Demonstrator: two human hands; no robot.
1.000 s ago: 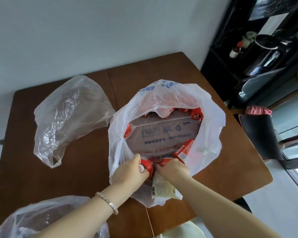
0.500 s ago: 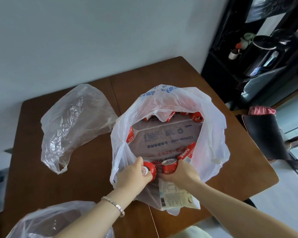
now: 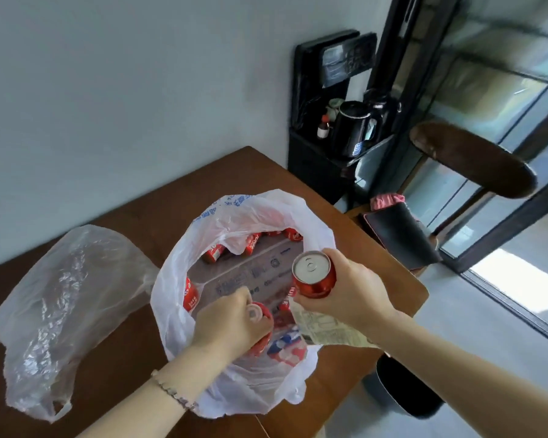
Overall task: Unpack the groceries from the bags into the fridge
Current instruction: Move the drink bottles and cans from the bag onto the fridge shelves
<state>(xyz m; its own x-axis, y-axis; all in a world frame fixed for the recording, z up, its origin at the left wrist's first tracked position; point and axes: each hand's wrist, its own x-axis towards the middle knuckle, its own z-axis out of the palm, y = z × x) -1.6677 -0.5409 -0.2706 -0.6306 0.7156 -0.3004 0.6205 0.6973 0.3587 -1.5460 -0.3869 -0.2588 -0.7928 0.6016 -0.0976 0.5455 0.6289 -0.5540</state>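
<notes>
Newly lifted glossy cylindrical can (image 3: 314, 275)

White plastic bag (image 3: 250, 216): blue printed characters along its far rim, too blurred to read. Grey carton (image 3: 253, 273) inside the bag: dark printed lines and round marks, illegible. Red cans (image 3: 253, 243) at the bag's far inner edge: white vertical lettering, not readable. Paper slip (image 3: 326, 330) at the bag's near right rim: fine print, illegible.
</notes>
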